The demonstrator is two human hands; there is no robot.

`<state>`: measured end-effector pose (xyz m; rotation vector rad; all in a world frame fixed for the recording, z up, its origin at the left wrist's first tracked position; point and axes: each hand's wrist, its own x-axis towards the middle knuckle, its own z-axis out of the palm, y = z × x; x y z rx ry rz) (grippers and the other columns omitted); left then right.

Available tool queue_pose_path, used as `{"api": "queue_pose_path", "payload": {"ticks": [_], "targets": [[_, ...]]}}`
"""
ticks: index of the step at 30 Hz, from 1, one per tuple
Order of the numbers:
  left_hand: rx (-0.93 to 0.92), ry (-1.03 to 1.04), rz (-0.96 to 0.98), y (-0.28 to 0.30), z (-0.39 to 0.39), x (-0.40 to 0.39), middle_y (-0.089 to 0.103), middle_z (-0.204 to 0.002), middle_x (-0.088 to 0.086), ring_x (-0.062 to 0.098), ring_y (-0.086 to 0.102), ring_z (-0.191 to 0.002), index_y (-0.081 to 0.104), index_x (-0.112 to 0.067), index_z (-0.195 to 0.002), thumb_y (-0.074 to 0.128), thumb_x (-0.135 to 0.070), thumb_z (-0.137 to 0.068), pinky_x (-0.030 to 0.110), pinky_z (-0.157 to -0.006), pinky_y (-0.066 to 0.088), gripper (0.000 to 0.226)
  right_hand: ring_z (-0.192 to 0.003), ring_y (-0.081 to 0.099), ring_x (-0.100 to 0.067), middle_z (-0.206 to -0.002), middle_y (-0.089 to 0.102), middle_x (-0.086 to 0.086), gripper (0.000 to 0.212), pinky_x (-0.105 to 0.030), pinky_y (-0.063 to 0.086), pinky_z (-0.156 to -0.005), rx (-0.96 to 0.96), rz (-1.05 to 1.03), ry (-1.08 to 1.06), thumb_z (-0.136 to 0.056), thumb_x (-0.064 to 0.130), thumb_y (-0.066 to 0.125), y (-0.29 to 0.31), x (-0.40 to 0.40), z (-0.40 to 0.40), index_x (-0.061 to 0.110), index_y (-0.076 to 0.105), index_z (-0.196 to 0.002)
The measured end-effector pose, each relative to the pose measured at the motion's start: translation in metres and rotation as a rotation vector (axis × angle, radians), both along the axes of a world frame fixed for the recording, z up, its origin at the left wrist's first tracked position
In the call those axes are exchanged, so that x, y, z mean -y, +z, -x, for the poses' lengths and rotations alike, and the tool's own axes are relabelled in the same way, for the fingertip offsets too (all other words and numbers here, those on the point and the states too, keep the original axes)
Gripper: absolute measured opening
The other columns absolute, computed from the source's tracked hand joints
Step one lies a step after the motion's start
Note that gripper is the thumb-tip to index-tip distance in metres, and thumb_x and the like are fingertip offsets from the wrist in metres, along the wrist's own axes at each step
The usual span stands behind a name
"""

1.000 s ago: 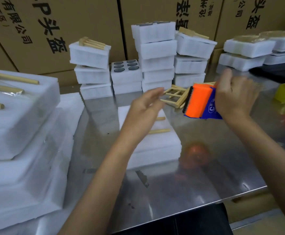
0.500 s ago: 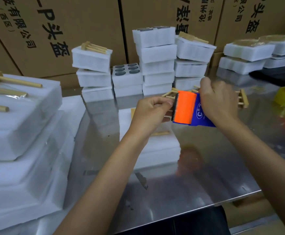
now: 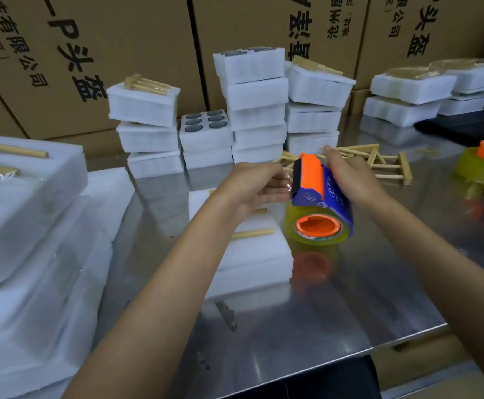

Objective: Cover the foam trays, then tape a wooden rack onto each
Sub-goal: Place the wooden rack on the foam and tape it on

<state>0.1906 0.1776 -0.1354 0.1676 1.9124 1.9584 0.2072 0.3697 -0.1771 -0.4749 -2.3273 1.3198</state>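
Wooden rack mostly under left hand

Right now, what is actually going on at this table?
A person is getting tape ready. The right hand grips an orange and blue tape dispenser above the metal table, and the left hand pinches the loose tape end at its blade. Below lies a covered foam tray with a wooden rack on top, no tape visibly across it yet. More loose racks lie behind, and stacks of foam trays stand against the cartons.

Bare forearms, bare hands (no sleeves)
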Motion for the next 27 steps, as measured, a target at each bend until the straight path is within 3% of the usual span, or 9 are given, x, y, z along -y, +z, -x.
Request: {"api": "queue_pose_path", "payload": {"ticks": [2, 5, 9, 11, 14, 17, 22, 24, 27], "targets": [[-0.029, 0.013, 0.035, 0.0, 0.003, 0.002, 0.069, -0.063, 0.009, 0.015, 0.068, -0.054, 0.068, 0.0, -0.076, 0.067, -0.003, -0.089, 0.024, -0.055, 0.059, 0.013, -0.049, 0.061, -0.007, -0.066, 0.069, -0.006, 0.07, -0.031, 0.041, -0.059, 0.065, 0.08, 0.112, -0.091, 0.066, 0.041, -0.005, 0.007, 0.0, 0.0, 0.065, -0.09], [-0.06, 0.043, 0.069, -0.003, 0.005, 0.001, 0.07, -0.059, 0.005, 0.011, 0.066, -0.051, 0.068, -0.003, -0.075, 0.071, -0.005, -0.088, 0.022, -0.054, 0.057, 0.014, -0.044, 0.057, -0.001, -0.071, 0.069, -0.009, 0.063, -0.031, 0.037, -0.057, 0.056, 0.077, 0.098, -0.09, 0.063, 0.038, -0.013, 0.016, 0.002, 0.007, 0.068, -0.083], [-0.052, 0.098, 0.055, 0.0, 0.011, 0.006, 0.069, -0.069, 0.011, 0.014, 0.067, -0.054, 0.069, 0.002, -0.08, 0.065, 0.001, -0.091, 0.022, -0.055, 0.058, 0.011, -0.056, 0.058, -0.009, -0.067, 0.063, -0.007, 0.055, -0.032, 0.034, -0.056, 0.107, -0.042, 0.135, -0.097, 0.054, 0.029, -0.007, 0.015, 0.004, 0.012, 0.058, -0.077], [-0.049, 0.115, 0.01, 0.004, 0.013, 0.011, 0.069, -0.071, 0.012, 0.016, 0.067, -0.056, 0.069, 0.003, -0.081, 0.063, 0.003, -0.092, 0.023, -0.059, 0.06, 0.012, -0.071, 0.057, -0.023, -0.076, 0.062, -0.014, 0.052, -0.035, 0.036, -0.059, 0.1, -0.289, 0.203, -0.101, 0.046, 0.027, 0.005, 0.008, 0.008, 0.005, 0.055, -0.085], [-0.082, 0.163, -0.096, 0.013, 0.013, 0.019, 0.067, -0.068, 0.012, 0.017, 0.066, -0.057, 0.067, 0.004, -0.081, 0.059, 0.006, -0.093, 0.023, -0.059, 0.06, 0.015, -0.072, 0.047, -0.03, -0.074, 0.048, -0.015, 0.035, -0.039, 0.032, -0.061, 0.036, -0.706, 0.29, -0.102, 0.04, 0.024, 0.035, 0.0, 0.021, 0.011, 0.043, -0.098], [-0.17, 0.318, -0.193, 0.023, 0.02, 0.041, 0.065, -0.06, 0.007, 0.013, 0.064, -0.053, 0.066, 0.002, -0.08, 0.058, 0.007, -0.094, 0.022, -0.058, 0.058, 0.017, -0.067, 0.041, -0.025, -0.072, 0.041, -0.011, 0.023, -0.038, 0.034, -0.062, 0.032, -0.829, 0.297, -0.104, 0.036, 0.025, 0.062, -0.008, 0.036, 0.016, 0.037, -0.101], [-0.158, 0.525, -0.282, 0.02, 0.036, 0.12, 0.064, -0.056, 0.0, 0.01, 0.061, -0.057, 0.064, -0.001, -0.084, 0.053, 0.003, -0.097, 0.018, -0.058, 0.055, 0.017, -0.07, 0.049, -0.031, -0.074, 0.052, -0.016, 0.046, -0.047, 0.044, -0.071, 0.197, -0.861, 0.227, -0.103, 0.05, 0.024, 0.06, -0.045, 0.035, 0.018, 0.05, -0.08], [-0.096, 0.52, -0.325, 0.005, 0.034, 0.136, 0.062, -0.061, 0.001, 0.01, 0.059, -0.06, 0.062, -0.003, -0.085, 0.05, 0.002, -0.098, 0.017, -0.056, 0.054, 0.018, -0.08, 0.055, -0.033, -0.088, 0.06, -0.018, 0.061, -0.044, 0.045, -0.076, 0.275, -0.861, 0.189, -0.1, 0.059, 0.023, 0.052, -0.054, 0.031, 0.014, 0.063, -0.089], [0.006, 0.57, -0.402, -0.02, 0.029, 0.149, 0.057, -0.066, 0.002, 0.01, 0.055, -0.059, 0.059, -0.006, -0.081, 0.055, -0.006, -0.096, 0.017, -0.053, 0.051, 0.015, -0.07, 0.054, -0.029, -0.078, 0.061, -0.017, 0.069, -0.035, 0.038, -0.06, 0.249, -0.925, 0.203, -0.098, 0.062, 0.023, 0.045, -0.045, 0.035, 0.009, 0.062, -0.076]]}}
